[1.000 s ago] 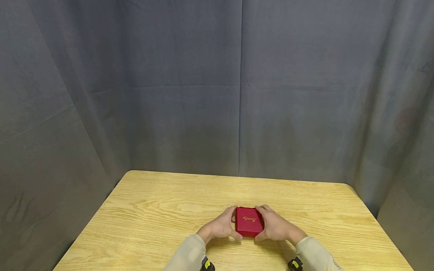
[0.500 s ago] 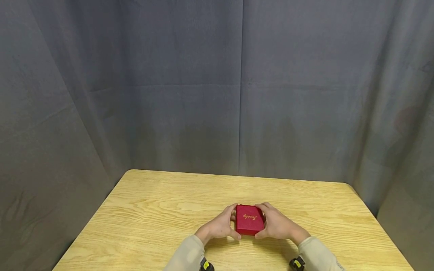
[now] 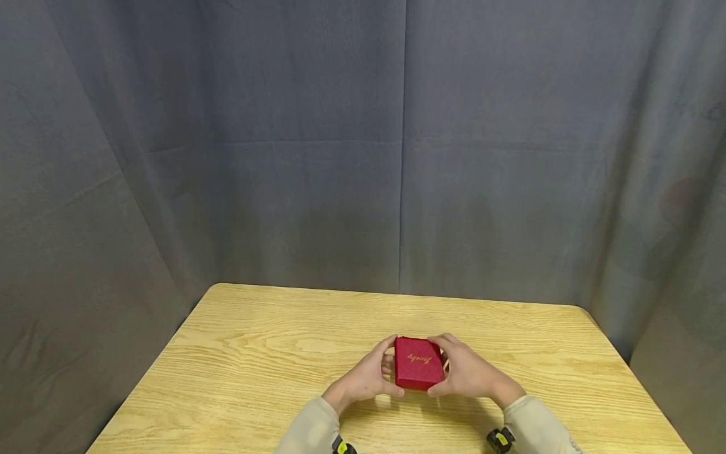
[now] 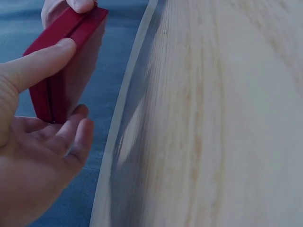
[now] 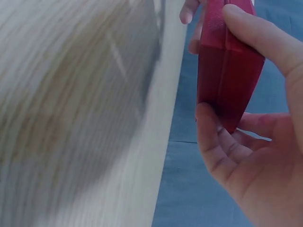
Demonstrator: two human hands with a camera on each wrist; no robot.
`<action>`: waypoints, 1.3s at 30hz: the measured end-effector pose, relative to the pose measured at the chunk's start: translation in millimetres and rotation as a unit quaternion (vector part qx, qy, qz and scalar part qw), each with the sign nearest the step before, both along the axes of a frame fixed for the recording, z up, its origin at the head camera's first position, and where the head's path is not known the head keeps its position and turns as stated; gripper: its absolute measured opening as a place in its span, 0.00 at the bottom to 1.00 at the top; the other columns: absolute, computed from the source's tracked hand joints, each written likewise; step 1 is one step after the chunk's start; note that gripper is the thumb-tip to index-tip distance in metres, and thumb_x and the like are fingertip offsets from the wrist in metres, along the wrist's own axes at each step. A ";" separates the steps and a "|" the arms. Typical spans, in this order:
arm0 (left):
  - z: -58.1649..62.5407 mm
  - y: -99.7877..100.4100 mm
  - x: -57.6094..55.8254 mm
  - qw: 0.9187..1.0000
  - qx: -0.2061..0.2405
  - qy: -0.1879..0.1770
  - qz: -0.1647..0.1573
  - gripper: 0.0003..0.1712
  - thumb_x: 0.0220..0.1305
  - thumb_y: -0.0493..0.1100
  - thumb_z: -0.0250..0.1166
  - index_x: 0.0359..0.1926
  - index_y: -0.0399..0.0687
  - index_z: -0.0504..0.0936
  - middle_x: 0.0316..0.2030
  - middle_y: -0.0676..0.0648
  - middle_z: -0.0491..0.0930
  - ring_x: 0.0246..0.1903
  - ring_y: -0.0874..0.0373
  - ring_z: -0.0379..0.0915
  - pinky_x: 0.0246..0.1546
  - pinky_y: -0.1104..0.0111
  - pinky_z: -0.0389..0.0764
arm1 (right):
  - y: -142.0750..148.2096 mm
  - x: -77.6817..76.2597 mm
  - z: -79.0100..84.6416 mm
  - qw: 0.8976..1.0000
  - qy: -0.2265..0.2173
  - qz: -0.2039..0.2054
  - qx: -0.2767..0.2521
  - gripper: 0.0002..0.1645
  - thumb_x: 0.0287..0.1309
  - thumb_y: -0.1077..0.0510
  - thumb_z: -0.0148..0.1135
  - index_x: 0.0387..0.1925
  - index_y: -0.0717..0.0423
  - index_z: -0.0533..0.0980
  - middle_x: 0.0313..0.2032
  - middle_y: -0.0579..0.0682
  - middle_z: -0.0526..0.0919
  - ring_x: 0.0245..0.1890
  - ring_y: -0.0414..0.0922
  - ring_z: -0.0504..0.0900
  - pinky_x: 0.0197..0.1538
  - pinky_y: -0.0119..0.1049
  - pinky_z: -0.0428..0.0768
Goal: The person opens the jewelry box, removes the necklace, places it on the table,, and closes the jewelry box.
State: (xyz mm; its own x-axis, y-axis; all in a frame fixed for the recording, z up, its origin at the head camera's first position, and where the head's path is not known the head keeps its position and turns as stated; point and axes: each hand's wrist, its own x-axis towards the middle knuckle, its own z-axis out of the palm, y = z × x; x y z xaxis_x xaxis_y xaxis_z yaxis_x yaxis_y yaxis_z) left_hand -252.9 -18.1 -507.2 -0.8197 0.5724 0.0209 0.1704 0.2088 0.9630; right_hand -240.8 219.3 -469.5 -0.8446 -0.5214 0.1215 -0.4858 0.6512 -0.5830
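A small red jewelry box (image 3: pixel 418 366) with gold lettering on its lid is held between both hands in the head view. My left hand (image 3: pixel 365 378) grips its left side, thumb at the near edge and the other fingers at the far edge and below. On the opposite side my right hand (image 3: pixel 469 376) grips it the same way. Both wrist views show the box (image 4: pixel 83 71) lifted off the table, with a seam running around its side. In the right wrist view, the thumb presses along the box (image 5: pixel 232 61) while curled fingers support its lower edge.
A light wood-grain table (image 3: pixel 272 340) stretches beneath the hands. Grey curtains (image 3: pixel 306 157) hang behind it and along both sides. Pale sleeves (image 3: pixel 311 429) cover the forearms, and a black wrist strap with a yellow mark (image 3: pixel 500 439) sits at the right wrist.
Both hands and the box have shifted slightly up in the head view, and the wrists have spread a little apart. The hold on the box stays the same.
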 end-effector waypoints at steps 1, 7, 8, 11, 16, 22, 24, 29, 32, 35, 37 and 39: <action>0.3 0.3 0.1 1.000 0.006 0.000 0.000 0.59 0.46 0.30 0.74 0.73 0.42 0.47 0.59 0.43 0.69 0.46 0.56 0.72 0.51 0.61 0.72 | 0.2 -0.1 0.7 1.000 0.006 -0.001 -0.001 0.53 0.32 0.49 0.80 0.59 0.68 0.66 0.46 0.49 0.72 0.37 0.41 0.74 0.36 0.36 0.79; 1.0 2.9 0.7 0.999 0.032 0.000 0.010 0.59 0.47 0.32 0.75 0.73 0.42 0.46 0.64 0.42 0.63 0.46 0.56 0.72 0.50 0.62 0.74 | 1.2 1.1 5.6 1.000 0.005 -0.012 -0.002 0.54 0.32 0.45 0.79 0.59 0.66 0.66 0.44 0.46 0.72 0.37 0.40 0.74 0.37 0.36 0.79; 1.0 3.4 0.6 0.999 0.032 0.002 0.013 0.59 0.47 0.33 0.75 0.73 0.42 0.47 0.64 0.43 0.62 0.46 0.57 0.72 0.50 0.62 0.74 | 1.5 1.4 6.4 1.000 0.002 -0.014 -0.003 0.54 0.32 0.44 0.79 0.59 0.65 0.66 0.44 0.46 0.72 0.37 0.40 0.74 0.37 0.36 0.79; 0.7 3.8 0.3 0.999 0.029 0.009 0.017 0.59 0.46 0.33 0.75 0.73 0.42 0.48 0.64 0.44 0.62 0.46 0.57 0.72 0.49 0.63 0.74 | 2.0 2.2 8.1 1.000 0.000 -0.016 0.000 0.54 0.32 0.43 0.79 0.59 0.65 0.67 0.43 0.45 0.72 0.37 0.40 0.74 0.37 0.35 0.78; 1.7 2.5 1.1 0.999 0.027 0.012 0.018 0.59 0.45 0.32 0.76 0.72 0.41 0.49 0.63 0.45 0.63 0.44 0.58 0.73 0.49 0.63 0.74 | 1.8 2.7 10.1 1.000 0.005 -0.008 0.003 0.53 0.33 0.42 0.78 0.58 0.66 0.68 0.42 0.45 0.73 0.36 0.40 0.74 0.36 0.34 0.78; 3.0 2.1 2.0 0.999 0.028 0.006 0.020 0.59 0.44 0.32 0.76 0.73 0.43 0.50 0.63 0.45 0.63 0.44 0.57 0.72 0.49 0.62 0.74 | 1.7 2.8 11.7 1.000 0.004 -0.002 0.004 0.53 0.34 0.42 0.78 0.58 0.69 0.67 0.43 0.47 0.73 0.37 0.41 0.75 0.36 0.34 0.77; 3.1 2.3 2.3 0.999 0.033 0.000 0.019 0.59 0.45 0.32 0.76 0.73 0.44 0.50 0.64 0.45 0.62 0.45 0.57 0.72 0.49 0.62 0.74 | 1.8 3.2 12.9 1.000 0.004 -0.001 0.005 0.53 0.35 0.42 0.78 0.58 0.68 0.67 0.43 0.47 0.73 0.36 0.41 0.75 0.36 0.33 0.77; 2.9 2.2 3.0 0.999 0.051 -0.014 0.004 0.60 0.47 0.30 0.74 0.73 0.42 0.44 0.64 0.43 0.61 0.47 0.56 0.72 0.50 0.63 0.74 | 1.1 4.4 15.1 1.000 0.004 0.002 0.001 0.52 0.35 0.42 0.77 0.59 0.66 0.67 0.43 0.45 0.72 0.36 0.39 0.75 0.36 0.32 0.77; 2.8 2.1 3.3 0.998 0.053 -0.015 -0.003 0.60 0.48 0.29 0.73 0.73 0.40 0.42 0.62 0.43 0.63 0.47 0.55 0.72 0.50 0.64 0.73 | 0.2 4.9 16.1 1.000 0.002 0.005 -0.004 0.52 0.35 0.42 0.77 0.59 0.65 0.67 0.43 0.44 0.72 0.36 0.39 0.75 0.37 0.32 0.78; 2.4 2.1 3.1 0.999 0.052 -0.015 -0.004 0.60 0.48 0.30 0.73 0.73 0.40 0.41 0.61 0.44 0.64 0.46 0.56 0.73 0.50 0.64 0.73 | -0.8 5.2 16.2 1.000 0.003 0.005 -0.006 0.52 0.35 0.43 0.78 0.59 0.64 0.67 0.43 0.44 0.72 0.36 0.38 0.75 0.37 0.33 0.78; 2.1 1.9 2.6 0.998 0.054 -0.017 -0.004 0.60 0.47 0.30 0.73 0.73 0.39 0.42 0.59 0.45 0.66 0.45 0.56 0.73 0.50 0.64 0.73 | -1.5 5.2 15.8 1.000 0.010 0.004 -0.002 0.51 0.35 0.43 0.78 0.59 0.64 0.68 0.44 0.44 0.72 0.35 0.38 0.75 0.36 0.33 0.78; 1.9 1.2 2.1 0.998 0.059 -0.019 -0.006 0.60 0.47 0.30 0.74 0.73 0.39 0.42 0.58 0.45 0.68 0.45 0.56 0.74 0.50 0.64 0.73 | -2.1 5.1 15.3 1.000 0.017 0.002 0.001 0.51 0.34 0.43 0.78 0.58 0.63 0.68 0.44 0.44 0.72 0.35 0.37 0.75 0.36 0.32 0.78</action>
